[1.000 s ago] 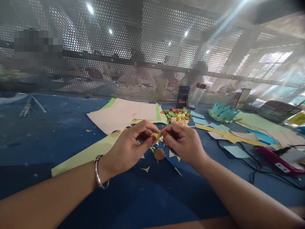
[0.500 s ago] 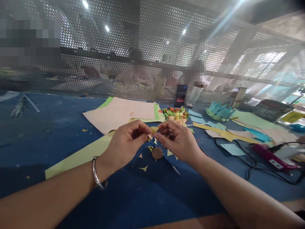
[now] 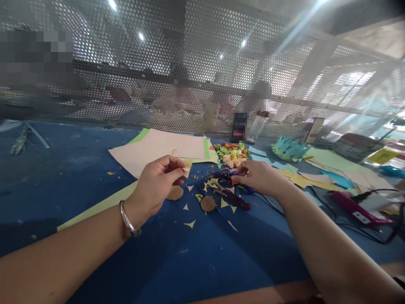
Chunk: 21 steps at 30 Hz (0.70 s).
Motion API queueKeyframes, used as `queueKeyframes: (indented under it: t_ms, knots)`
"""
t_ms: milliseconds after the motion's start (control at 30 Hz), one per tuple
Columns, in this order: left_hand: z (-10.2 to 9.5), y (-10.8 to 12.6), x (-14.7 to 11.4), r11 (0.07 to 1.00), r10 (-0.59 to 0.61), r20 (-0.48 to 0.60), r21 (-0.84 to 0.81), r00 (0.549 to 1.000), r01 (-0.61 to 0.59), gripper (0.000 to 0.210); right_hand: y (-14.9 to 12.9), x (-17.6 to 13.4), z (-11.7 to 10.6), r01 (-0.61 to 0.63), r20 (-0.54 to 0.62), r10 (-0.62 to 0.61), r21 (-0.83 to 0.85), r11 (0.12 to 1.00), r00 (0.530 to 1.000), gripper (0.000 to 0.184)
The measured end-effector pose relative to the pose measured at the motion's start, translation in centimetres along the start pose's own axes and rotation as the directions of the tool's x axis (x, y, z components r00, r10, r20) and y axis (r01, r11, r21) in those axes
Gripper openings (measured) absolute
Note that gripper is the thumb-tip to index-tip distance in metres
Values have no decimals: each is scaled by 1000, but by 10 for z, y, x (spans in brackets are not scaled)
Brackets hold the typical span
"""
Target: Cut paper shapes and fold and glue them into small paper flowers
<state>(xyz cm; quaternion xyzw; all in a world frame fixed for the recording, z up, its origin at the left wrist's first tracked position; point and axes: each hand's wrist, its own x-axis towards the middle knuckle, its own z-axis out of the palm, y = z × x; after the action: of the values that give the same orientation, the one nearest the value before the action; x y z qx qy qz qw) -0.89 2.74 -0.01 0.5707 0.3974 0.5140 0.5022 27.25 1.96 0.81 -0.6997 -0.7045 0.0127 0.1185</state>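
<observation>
My left hand (image 3: 166, 179) pinches a small piece of pale yellow paper (image 3: 187, 167) between thumb and forefinger, above the blue table. My right hand (image 3: 257, 175) has its fingers curled on a dark blue hot glue gun (image 3: 227, 173) with an orange part; the palm hides some of it, and a cable trails to the right. Just in front of the glue gun lie scissors (image 3: 236, 198) with dark red handles. Two round brown discs, one near disc (image 3: 208, 204) and one disc (image 3: 175, 193) beside my left hand, rest among yellow paper scraps (image 3: 190, 224).
Large pale paper sheets (image 3: 171, 145) lie behind my left hand. Behind my right are a heap of cut paper pieces (image 3: 232, 154), a blue-green paper flower (image 3: 289, 147) and paper strips. A purple power strip (image 3: 360, 209) with cords sits right. A mesh screen (image 3: 205, 55) stands behind.
My hands have parted. The right has let go of the small paper and moved right onto the glue gun; the left has drawn back left, keeping the yellow paper. The scissors now show.
</observation>
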Motion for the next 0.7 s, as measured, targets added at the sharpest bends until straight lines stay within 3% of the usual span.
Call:
queueKeyframes:
  t_ms: [133, 233, 700]
  knots:
    - [1, 1, 0, 1000, 12, -3, 27, 1000, -11, 8, 4, 4, 8, -39, 36, 39, 6, 999, 999, 47]
    - [0, -1, 0, 999, 5, -12, 34, 1000, -5, 9, 4, 5, 13, -55, 51, 53, 37, 998, 997, 52]
    - [-3, 0, 1, 997, 51, -12, 66, 999, -50, 8, 8, 11, 8, -148, 102, 140, 70, 987, 985, 38]
